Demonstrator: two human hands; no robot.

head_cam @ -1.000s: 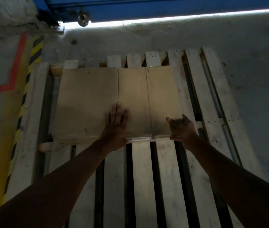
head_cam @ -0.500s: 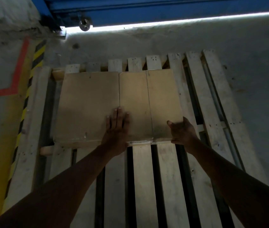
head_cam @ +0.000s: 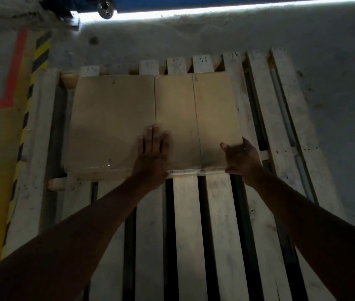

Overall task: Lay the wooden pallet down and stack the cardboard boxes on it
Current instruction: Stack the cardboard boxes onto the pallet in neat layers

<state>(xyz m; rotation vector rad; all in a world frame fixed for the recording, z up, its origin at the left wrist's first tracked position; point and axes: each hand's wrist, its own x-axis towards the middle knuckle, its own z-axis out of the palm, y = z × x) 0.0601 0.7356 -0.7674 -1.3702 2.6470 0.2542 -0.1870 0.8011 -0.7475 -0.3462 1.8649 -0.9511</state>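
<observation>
At the far left, a red line (head_cam: pixel 17 68) and a yellow-and-black stripe (head_cam: pixel 35 68) are seen on the concrete floor (head_cam: pixel 324 40). Beside them the pallet (head_cam: pixel 189 224) is laid flat, its pale slats running away from the viewer with dark gaps between.

Two boxes are set on the far half of the pallet, side by side and touching along one seam. The left box (head_cam: pixel 111 122) is left untouched except at its right edge. The left hand (head_cam: pixel 152 151) is laid open and flat, fingers spread, across that seam near the front edge, pressing down rather than gripping. The right box (head_cam: pixel 196 118) is marked by a centre line where its flaps meet, and a pale label strip (head_cam: pixel 185 171) is seen on its front face.

The right hand (head_cam: pixel 240 157) is wrapped round the front right corner of the right box, thumb on top and fingers curled down the side, so a grip is held there.

The boxes are judged stiff and flat-topped, with dry cardboard that should not slip. Their weight cannot be read in this dim light, though they appear low and probably manageable. Hold is best taken at opposite bottom corners or edges, since the flap seam is likely to give under pressure. Over the slat gaps, a box is better lifted than slid.
</observation>
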